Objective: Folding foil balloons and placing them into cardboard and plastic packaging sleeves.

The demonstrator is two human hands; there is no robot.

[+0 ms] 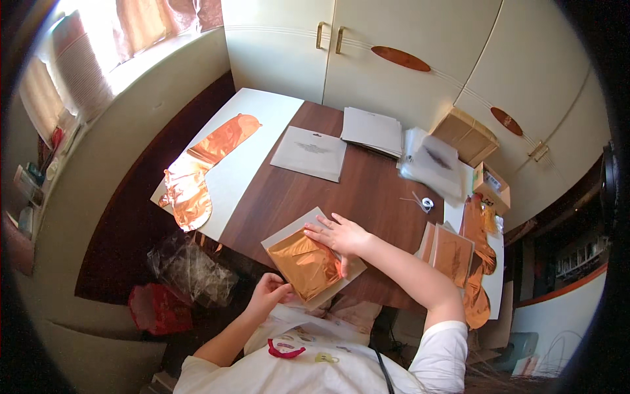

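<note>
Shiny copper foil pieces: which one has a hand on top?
The squarish copper foil piece on the pale card: the right hand rests on it. No hand is on the sprawling copper foil at left or the copper foils at right.

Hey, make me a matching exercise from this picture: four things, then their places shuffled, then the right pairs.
1. right hand
2. left hand
3. cardboard box
4. crumpled clear plastic

A. near the cupboard doors
B. low down, left of the table
C. spread over the copper foil
D. at the grey card's lower-left edge

Pairs: 1-C, 2-D, 3-A, 4-B
</note>
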